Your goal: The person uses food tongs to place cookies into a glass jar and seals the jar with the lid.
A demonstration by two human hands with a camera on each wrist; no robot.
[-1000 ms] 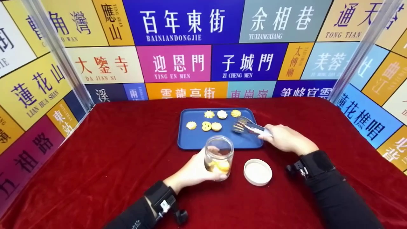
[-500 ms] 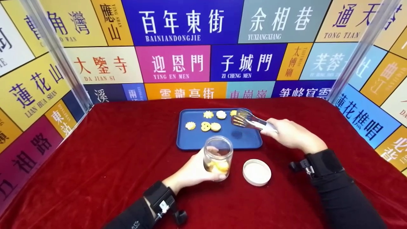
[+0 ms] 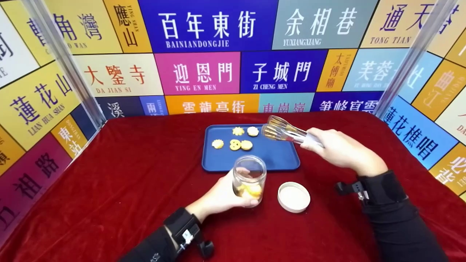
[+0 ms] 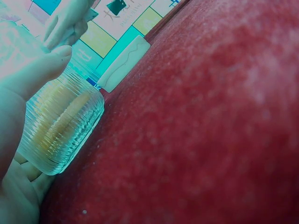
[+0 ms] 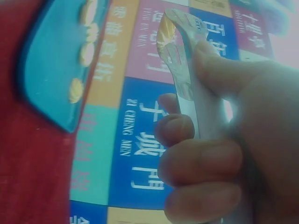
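My left hand (image 3: 224, 193) grips a clear glass jar (image 3: 251, 169) around its side, its open mouth facing up. Several yellow cookies (image 4: 60, 116) lie at the jar's bottom. With curled fingers, my right hand (image 3: 333, 149) holds clear-headed tongs (image 3: 280, 129) above the back right of a blue tray (image 3: 214, 162). Between the tongs' heads, the right wrist view shows a yellow cookie (image 5: 166, 35). More cookies sit on the tray, among them a flower-shaped one (image 3: 217, 144), a pretzel-shaped one (image 3: 235, 145) and a pale round one (image 3: 252, 131).
A round whitish lid (image 3: 294, 197) lies on the red cloth (image 3: 145, 182), right of the jar and in front of the tray. Behind the table stands a wall of colourful panels (image 3: 198, 72) with Chinese lettering. Metal posts (image 3: 404, 62) rise at the back corners.
My right hand has drawn back to the right, and the tongs have lifted off the tray. They now cover the spot of the back right cookie. My left hand and the jar stay nearly still.
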